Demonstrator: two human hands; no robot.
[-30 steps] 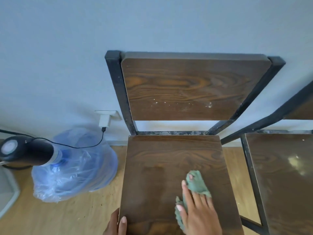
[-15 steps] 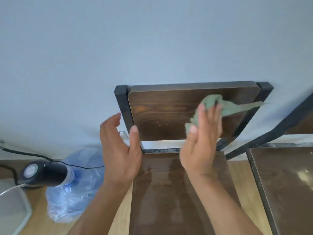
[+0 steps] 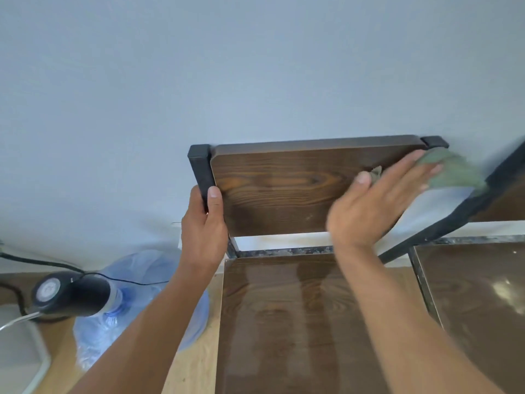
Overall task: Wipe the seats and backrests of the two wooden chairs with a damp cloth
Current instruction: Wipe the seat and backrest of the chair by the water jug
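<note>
The backrest [image 3: 289,191] of the first wooden chair is taken as the landmark. Its left black metal post [image 3: 202,177] is gripped by the left hand [image 3: 204,231], with the thumb laid on the front of the post and the other fingers wrapped behind it. The right hand [image 3: 375,206] is spread flat against the right part of the backrest, and the green cloth [image 3: 451,173] is pressed under its fingers. The cloth is blurred, and a part of it hangs past the right edge of the backrest, in front of the wall [image 3: 255,66] and just beside the frame of the second chair [image 3: 443,223]. The right end of the backrest is hidden by this hand and the cloth.

Below the backrest, the seat [image 3: 284,322] of the same chair is seen, with shiny streaks on its wood. It is crossed in part by the right forearm. To the right of the backrest, the seat of the second chair [image 3: 477,302] is found, with bright reflections on it; only a corner of its own backrest is shown at the picture's edge.

To the lower left of the backrest, a large blue water bottle [image 3: 147,297] is lying on the wooden floor [image 3: 193,365], with a black pump [image 3: 71,294] on its neck and a black cable [image 3: 28,260] running from it. The bottle is covered in part by the left forearm.
</note>
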